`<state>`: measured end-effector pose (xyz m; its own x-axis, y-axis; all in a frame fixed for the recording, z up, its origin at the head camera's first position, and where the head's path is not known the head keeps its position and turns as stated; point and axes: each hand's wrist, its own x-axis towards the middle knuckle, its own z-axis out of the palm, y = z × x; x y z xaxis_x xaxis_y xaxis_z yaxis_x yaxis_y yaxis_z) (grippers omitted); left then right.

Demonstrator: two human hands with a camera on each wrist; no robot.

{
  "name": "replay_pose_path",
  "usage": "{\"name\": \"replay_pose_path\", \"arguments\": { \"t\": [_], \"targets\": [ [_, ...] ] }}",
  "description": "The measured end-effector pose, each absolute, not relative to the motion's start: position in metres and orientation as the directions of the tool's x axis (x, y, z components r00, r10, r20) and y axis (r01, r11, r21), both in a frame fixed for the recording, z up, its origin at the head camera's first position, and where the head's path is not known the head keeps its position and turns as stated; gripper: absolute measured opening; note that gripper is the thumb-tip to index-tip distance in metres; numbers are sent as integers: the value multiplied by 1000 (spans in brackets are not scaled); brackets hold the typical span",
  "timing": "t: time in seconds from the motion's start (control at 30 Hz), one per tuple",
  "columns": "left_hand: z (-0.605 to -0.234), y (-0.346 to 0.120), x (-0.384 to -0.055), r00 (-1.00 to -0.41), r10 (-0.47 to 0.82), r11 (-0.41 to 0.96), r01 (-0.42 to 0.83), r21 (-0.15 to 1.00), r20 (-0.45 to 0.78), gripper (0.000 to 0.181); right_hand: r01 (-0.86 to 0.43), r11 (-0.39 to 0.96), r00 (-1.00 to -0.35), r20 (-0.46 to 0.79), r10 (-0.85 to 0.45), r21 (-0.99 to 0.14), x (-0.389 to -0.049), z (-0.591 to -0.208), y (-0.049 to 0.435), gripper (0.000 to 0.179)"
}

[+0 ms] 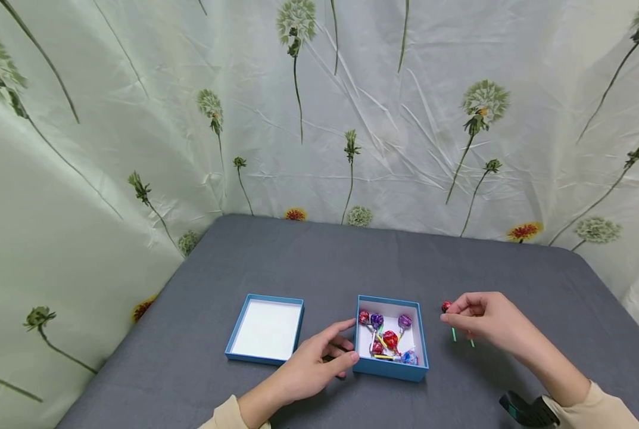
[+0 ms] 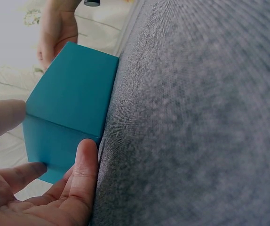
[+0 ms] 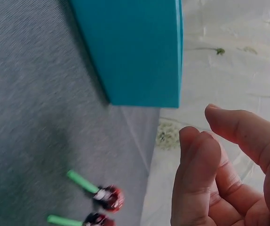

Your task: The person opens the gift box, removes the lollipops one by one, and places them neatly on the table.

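A blue box [image 1: 390,370] with a white inside holds several wrapped lollipops, among them a red lollipop [image 1: 390,339] and a purple one [image 1: 404,322]. My left hand [image 1: 315,360] is at the box's left side; in the left wrist view its fingertips touch the blue wall. To the right of the box, my right hand [image 1: 482,319] hovers with thumb and fingers apart and nothing between them. Under it, two lollipops with green sticks lie on the table. The right wrist view shows one red-wrapped lollipop [image 3: 110,198] whole and the other [image 3: 97,220] cut off by the frame edge.
The box's lid [image 1: 265,329], white inside with blue edges, lies upturned on the grey table [image 1: 319,256] left of the box. A flower-printed curtain [image 1: 383,119] hangs behind the table. A black device [image 1: 528,411] is by the right wrist.
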<state>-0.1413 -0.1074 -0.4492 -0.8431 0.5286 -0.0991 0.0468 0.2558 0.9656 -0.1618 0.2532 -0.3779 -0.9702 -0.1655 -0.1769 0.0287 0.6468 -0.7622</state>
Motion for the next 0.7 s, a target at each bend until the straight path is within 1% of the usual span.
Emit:
{"name": "replay_pose_path", "arguments": {
  "t": [0.17, 0.3, 0.47, 0.7],
  "targets": [
    [-449, -108, -142, -842, 531, 252, 47, 966, -98, 58, 22, 653, -966, -183, -180, -757, -165, -371, 237, 28],
    [-449, -108, -142, -841, 530, 255, 43, 966, -103, 58, 3, 658, -966, -174, -194, -753, -167, -369, 222, 25],
    [-450, -108, -142, -840, 528, 262, 23, 965, -124, 58, -41, 635, -958, -151, -245, -772, -169, -368, 204, 21],
    [-450, -108, -142, -839, 528, 261, 18, 965, -127, 57, -73, 592, -938, -146, -314, -803, -171, -369, 185, 22]
  ]
}}
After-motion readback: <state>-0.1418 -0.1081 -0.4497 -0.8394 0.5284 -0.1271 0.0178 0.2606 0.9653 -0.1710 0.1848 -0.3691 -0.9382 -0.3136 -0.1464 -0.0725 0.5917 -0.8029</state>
